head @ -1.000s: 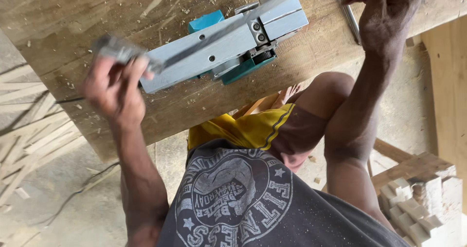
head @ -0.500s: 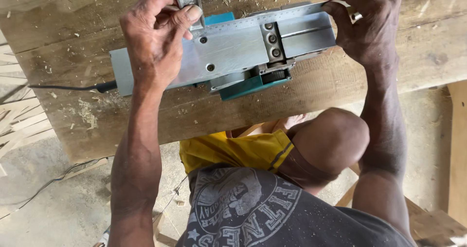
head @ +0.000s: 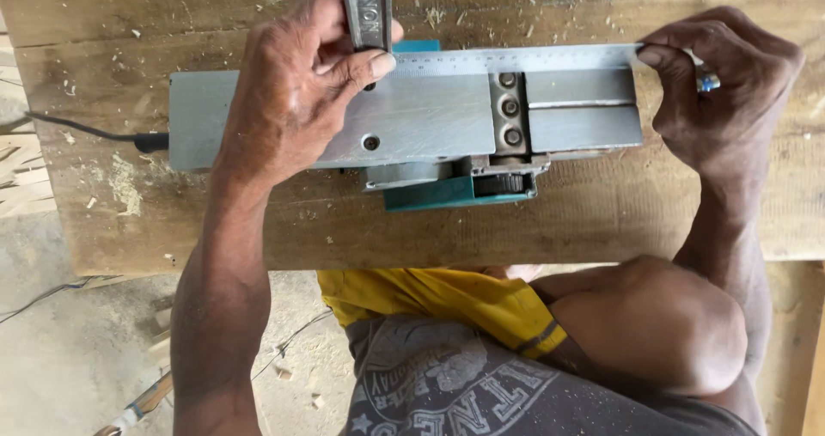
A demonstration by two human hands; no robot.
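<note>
Wooden bench (head: 601, 221), planer (head: 412, 118) now level, left hand (head: 296, 84) gripping square (head: 368, 11), right hand (head: 730, 92) pinching its blade (head: 533, 58).

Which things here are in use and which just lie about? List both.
In use: left hand and right hand holding a steel square along the upturned electric planer.
Lying about: wood shavings on the plank, power cord.

Steel ruler (head: 524, 58) now flat along the planer's (head: 404, 118) sole, right hand (head: 730, 92) newly at its end.
</note>
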